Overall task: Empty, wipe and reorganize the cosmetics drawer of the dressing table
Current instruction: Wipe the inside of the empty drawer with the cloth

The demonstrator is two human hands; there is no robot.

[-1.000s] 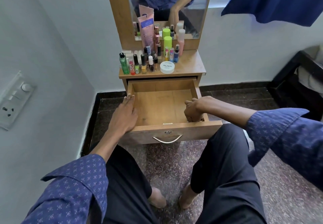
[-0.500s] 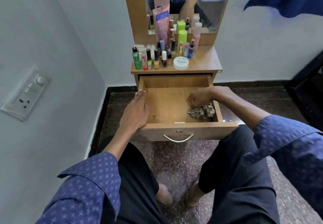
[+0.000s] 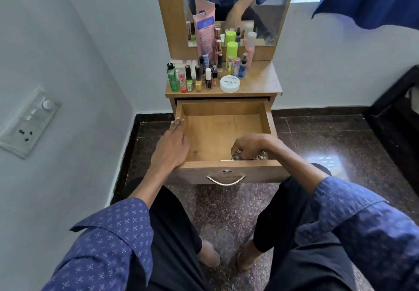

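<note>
The wooden drawer (image 3: pixel 223 107) of the dressing table is pulled out, with nothing in it but a cloth. My left hand (image 3: pixel 170 147) lies flat on the drawer's left wall, fingers pointing away from me. My right hand (image 3: pixel 250 146) is inside the drawer at its front right corner, closed on a patterned cloth (image 3: pixel 260 156) pressed against the bottom; most of the cloth is hidden under the hand and behind the drawer front. Several cosmetics bottles (image 3: pixel 199 77) and a white round jar (image 3: pixel 230 83) stand on the tabletop (image 3: pixel 260 79).
A mirror (image 3: pixel 272 7) rises behind the bottles. A tall pink tube (image 3: pixel 205 34) leans against it. A wall with a switch plate (image 3: pixel 29 120) is close on the left. A dark piece of furniture (image 3: pixel 396 118) stands at the right. My knees flank the drawer handle (image 3: pixel 226 180).
My right hand has slid the cloth along the drawer's front edge, from the right wall towards the middle. My left hand stays on the left wall. The camera has tilted.
</note>
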